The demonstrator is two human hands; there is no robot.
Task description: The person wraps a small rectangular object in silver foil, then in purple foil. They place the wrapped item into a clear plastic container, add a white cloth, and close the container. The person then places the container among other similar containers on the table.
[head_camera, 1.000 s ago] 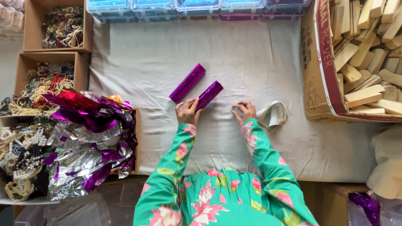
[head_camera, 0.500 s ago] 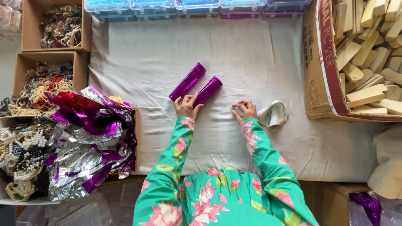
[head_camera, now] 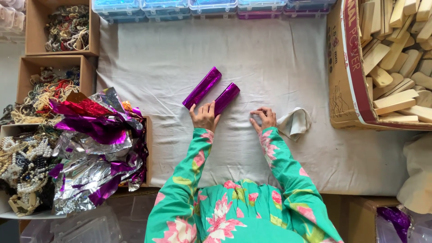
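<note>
We are looking down on a grey cloth spread over the work surface. Our left hand is lying flat with fingers spread — not gripping — its fingertips touching the near end of the right-hand purple foil-wrapped block. A second purple foil-wrapped block is lying just beside it on the left, both tilted the same way. Our right hand is resting on the cloth with fingers curled loosely, closing on nothing, just beside a crumpled pale rag. A heap of purple and silver foil sheets is sitting at the left edge — a cardboard box of wooden blocks at the right.
</note>
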